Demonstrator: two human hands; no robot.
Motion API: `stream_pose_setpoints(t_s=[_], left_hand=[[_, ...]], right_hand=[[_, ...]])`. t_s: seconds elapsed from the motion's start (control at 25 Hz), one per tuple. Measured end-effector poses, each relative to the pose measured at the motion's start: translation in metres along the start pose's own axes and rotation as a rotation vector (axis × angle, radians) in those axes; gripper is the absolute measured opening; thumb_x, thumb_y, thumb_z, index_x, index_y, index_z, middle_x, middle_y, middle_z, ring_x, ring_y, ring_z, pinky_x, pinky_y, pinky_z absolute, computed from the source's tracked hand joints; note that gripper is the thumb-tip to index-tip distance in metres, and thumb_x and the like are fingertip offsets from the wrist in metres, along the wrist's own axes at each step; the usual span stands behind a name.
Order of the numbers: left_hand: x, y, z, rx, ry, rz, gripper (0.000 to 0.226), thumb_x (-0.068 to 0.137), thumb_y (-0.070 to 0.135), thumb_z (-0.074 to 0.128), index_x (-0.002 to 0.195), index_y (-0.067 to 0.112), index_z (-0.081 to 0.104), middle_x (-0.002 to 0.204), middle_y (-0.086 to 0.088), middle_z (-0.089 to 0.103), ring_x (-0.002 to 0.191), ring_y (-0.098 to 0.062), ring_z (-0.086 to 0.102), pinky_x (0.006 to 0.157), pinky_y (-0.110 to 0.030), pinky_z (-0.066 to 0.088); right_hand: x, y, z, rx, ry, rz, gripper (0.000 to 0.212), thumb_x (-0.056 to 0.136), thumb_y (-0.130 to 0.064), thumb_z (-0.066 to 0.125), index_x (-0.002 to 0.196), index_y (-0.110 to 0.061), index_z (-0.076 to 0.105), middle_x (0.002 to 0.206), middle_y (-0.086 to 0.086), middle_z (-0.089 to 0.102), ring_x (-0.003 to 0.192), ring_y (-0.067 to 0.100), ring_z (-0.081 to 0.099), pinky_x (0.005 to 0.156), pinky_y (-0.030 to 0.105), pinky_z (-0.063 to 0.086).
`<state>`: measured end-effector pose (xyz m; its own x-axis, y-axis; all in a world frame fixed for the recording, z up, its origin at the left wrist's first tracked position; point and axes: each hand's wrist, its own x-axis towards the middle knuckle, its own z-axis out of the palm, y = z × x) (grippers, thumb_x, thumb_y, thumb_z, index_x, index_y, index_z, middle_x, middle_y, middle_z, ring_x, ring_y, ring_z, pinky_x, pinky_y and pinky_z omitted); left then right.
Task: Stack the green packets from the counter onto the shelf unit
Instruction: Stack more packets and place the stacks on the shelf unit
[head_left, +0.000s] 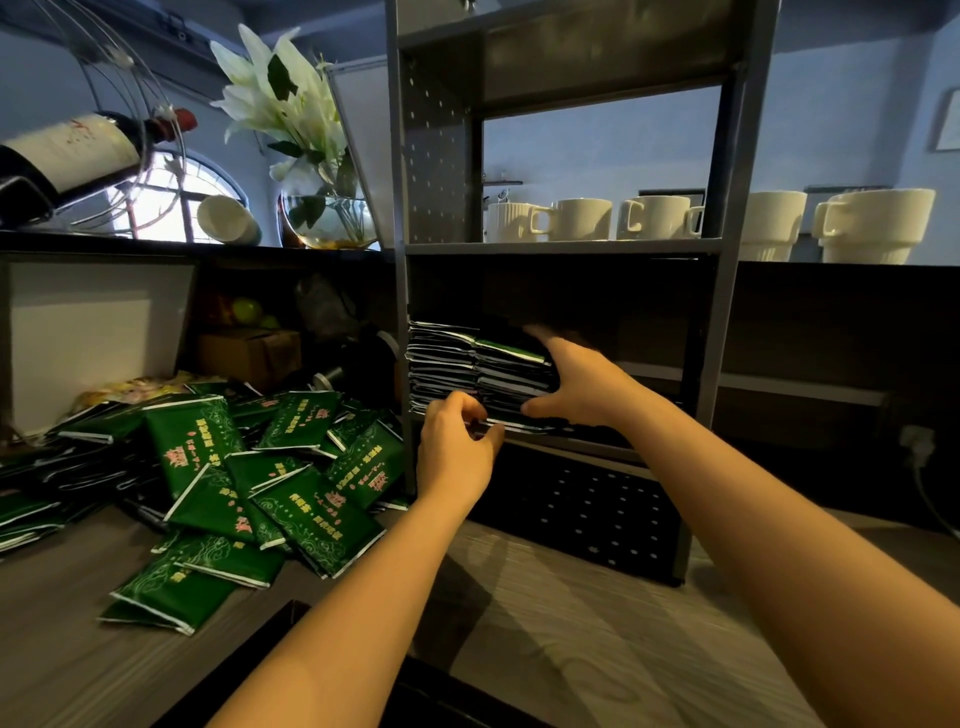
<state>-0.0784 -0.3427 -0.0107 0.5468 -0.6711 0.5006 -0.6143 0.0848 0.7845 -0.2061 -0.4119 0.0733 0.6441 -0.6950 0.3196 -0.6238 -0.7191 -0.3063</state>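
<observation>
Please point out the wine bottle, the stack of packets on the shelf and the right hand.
wine bottle (72, 150): head view, on its white label.
stack of packets (441, 364): head view, on the left pile's front edges.
right hand (576, 379): head view, on the back of the hand.

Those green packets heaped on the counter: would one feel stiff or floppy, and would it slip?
Probably light and floppy: the green packets are thin and flat, sagging over one another. Likely slippery too, as their wrappers look glossy and the heap sprawls. The shelf stack has ragged edges, so it may shift when pushed.
</observation>
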Motion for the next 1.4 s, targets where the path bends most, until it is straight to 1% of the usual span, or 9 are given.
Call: stream_pose_setpoints(t_s=[0.16,0.32,0.48,0.56,0.76,0.88,1.0,1.12,1.4], left_hand=[[-0.001,0.001,-0.031,0.113,-0.031,0.150,0.009,0.090,0.023,0.061,0.091,0.018,0.053,0.099,0.002,0.049,0.089,-0.020,0.057,0.077,-0.034,0.048],[-0.007,0.005,-0.087,0.358,-0.196,0.293,0.014,0.092,0.031,0.054,0.094,0.017,0.054,0.094,0.000,0.055,0.087,-0.023,0.056,0.077,-0.042,0.049],[-0.022,0.004,-0.153,0.616,-0.404,0.237,0.016,0.093,0.037,0.053,0.091,0.021,0.052,0.077,0.008,0.053,0.075,-0.016,0.054,0.069,-0.036,0.047],[-0.030,-0.003,-0.183,0.712,-0.488,0.147,0.019,0.094,0.039,0.052,0.098,0.021,0.055,0.083,0.010,0.055,0.079,-0.012,0.055,0.073,-0.035,0.050],[-0.046,-0.049,-0.242,0.811,-0.574,-0.045,0.020,0.093,0.040,0.053,0.102,0.022,0.057,0.102,0.004,0.062,0.083,-0.009,0.058,0.077,-0.032,0.051],[-0.053,-0.081,-0.258,0.907,-0.543,-0.143,0.036,0.093,0.041,0.053,0.121,0.018,0.053,0.122,-0.006,0.055,0.105,-0.020,0.055,0.090,-0.035,0.046],[-0.064,-0.108,-0.253,0.966,-0.506,-0.254,0.067,0.095,0.049,0.044,0.149,0.016,0.024,0.155,-0.009,0.024,0.140,-0.029,0.027,0.113,-0.040,0.027],[-0.073,-0.128,-0.240,0.886,-0.461,-0.337,0.075,0.095,0.056,0.033,0.153,0.024,-0.002,0.161,-0.002,-0.004,0.147,-0.028,0.005,0.119,-0.046,0.011],[-0.076,-0.154,-0.222,0.865,-0.370,-0.315,0.073,0.096,0.056,0.029,0.153,0.019,0.000,0.160,-0.003,0.009,0.147,-0.021,0.012,0.118,-0.044,0.013]], right_hand=[[-0.013,-0.014,-0.007,-0.167,0.098,-0.059,0.077,0.084,-0.036,0.067,0.147,-0.030,0.023,0.147,0.009,0.035,0.129,0.032,0.039,0.101,0.044,0.042],[-0.027,-0.046,-0.001,-0.257,0.214,-0.276,0.048,0.089,-0.033,0.060,0.135,-0.024,0.048,0.141,0.003,0.045,0.131,0.025,0.036,0.102,0.039,0.037],[-0.024,-0.089,0.022,-0.186,0.132,-0.414,0.034,0.088,-0.030,0.060,0.121,-0.022,0.059,0.123,0.002,0.060,0.115,0.023,0.054,0.089,0.044,0.049],[-0.021,-0.112,0.039,-0.144,0.065,-0.443,0.030,0.088,-0.030,0.060,0.117,-0.023,0.060,0.116,0.001,0.064,0.107,0.024,0.059,0.083,0.043,0.051],[-0.004,-0.160,0.099,-0.155,-0.191,-0.474,0.032,0.091,-0.031,0.058,0.122,-0.023,0.057,0.119,0.002,0.063,0.107,0.024,0.059,0.086,0.043,0.051],[0.009,-0.170,0.137,-0.193,-0.292,-0.418,0.034,0.091,-0.033,0.054,0.124,-0.024,0.054,0.128,0.005,0.056,0.115,0.028,0.054,0.091,0.041,0.049],[0.015,-0.167,0.168,-0.209,-0.285,-0.320,0.040,0.094,-0.034,0.049,0.132,-0.019,0.047,0.134,0.011,0.046,0.123,0.033,0.045,0.095,0.043,0.045],[0.016,-0.162,0.190,-0.189,-0.275,-0.212,0.056,0.093,-0.041,0.050,0.141,-0.019,0.034,0.138,0.011,0.040,0.128,0.034,0.038,0.099,0.047,0.042],[0.022,-0.157,0.207,-0.044,-0.173,-0.303,0.065,0.086,-0.034,0.058,0.143,-0.024,0.029,0.130,0.005,0.047,0.114,0.028,0.052,0.091,0.040,0.048]])
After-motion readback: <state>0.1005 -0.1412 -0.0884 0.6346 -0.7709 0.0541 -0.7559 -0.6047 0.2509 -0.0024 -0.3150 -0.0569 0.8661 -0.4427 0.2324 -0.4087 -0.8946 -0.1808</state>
